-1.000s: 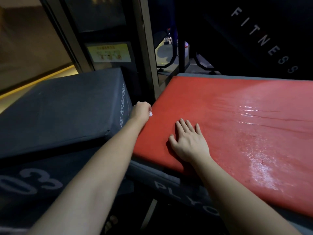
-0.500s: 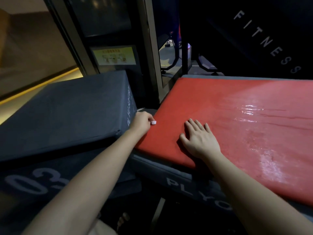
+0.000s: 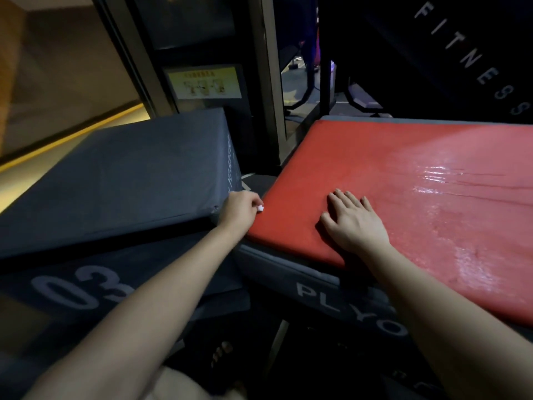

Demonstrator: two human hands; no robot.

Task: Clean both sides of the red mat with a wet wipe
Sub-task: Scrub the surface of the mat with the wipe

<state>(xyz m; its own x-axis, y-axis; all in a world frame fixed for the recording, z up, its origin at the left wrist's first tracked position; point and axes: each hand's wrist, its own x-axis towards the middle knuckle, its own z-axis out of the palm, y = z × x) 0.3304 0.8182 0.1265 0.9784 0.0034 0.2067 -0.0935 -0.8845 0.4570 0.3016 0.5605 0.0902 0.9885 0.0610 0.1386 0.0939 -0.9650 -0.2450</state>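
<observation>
Head view: left hand (image 3: 240, 210) pinches the wipe (image 3: 260, 208) at the mat (image 3: 403, 174) edge, right hand (image 3: 354, 223) lies flat on it; top looks wet, underside likely undone.

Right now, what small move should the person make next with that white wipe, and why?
Probably draw the left hand with its pinched wipe rightward across the near-left corner of the red mat. That patch looks matte, while the right part glistens wet, and the right hand lies flat, steadying the mat.
</observation>
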